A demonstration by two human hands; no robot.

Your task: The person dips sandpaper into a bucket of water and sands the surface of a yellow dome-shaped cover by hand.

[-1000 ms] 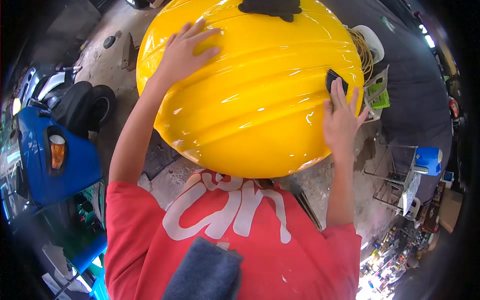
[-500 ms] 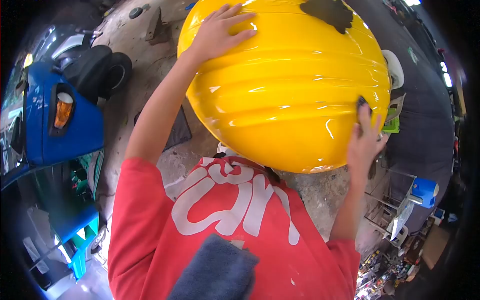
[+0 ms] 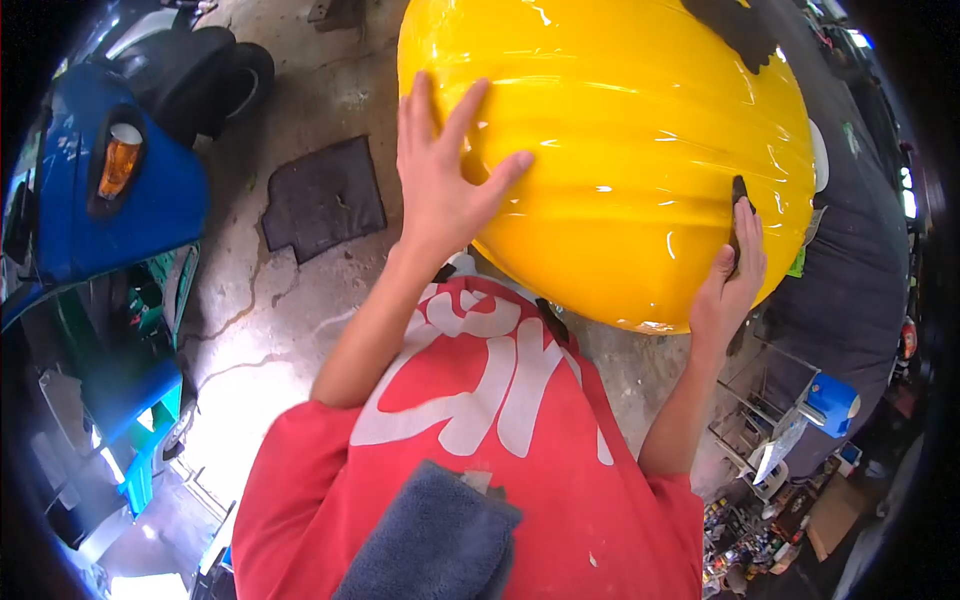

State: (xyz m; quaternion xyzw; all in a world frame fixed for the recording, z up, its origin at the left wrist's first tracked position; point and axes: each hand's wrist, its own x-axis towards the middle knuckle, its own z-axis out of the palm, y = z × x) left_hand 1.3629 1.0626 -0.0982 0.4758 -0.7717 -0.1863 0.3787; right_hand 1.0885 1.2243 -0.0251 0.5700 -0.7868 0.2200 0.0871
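A large glossy yellow panel (image 3: 600, 230) with raised ridges fills the upper middle, bulging toward me. A dark, ragged-edged patch (image 3: 735, 30) shows at its upper right. My left hand (image 3: 445, 175) is open with fingers spread, at the panel's left edge; whether it presses on the surface I cannot tell. On the lower right of the panel, my right hand (image 3: 730, 290) holds a thin dark piece (image 3: 739, 190) against the yellow surface. Its fingers lie along this piece and hide much of it, so its kind is unclear.
A blue vehicle part (image 3: 120, 200) with an orange lamp stands at left, near a black tyre (image 3: 245, 80). A dark mat (image 3: 325, 195) lies on the concrete floor. To the right are a dark cover (image 3: 855, 270), a metal rack (image 3: 750, 410) and clutter. A grey cloth (image 3: 430, 535) hangs before my red shirt.
My left hand has come down and nearer along the panel's left side, fingers more spread. My right hand stays at the lower right with the dark piece. The whole view has shifted.
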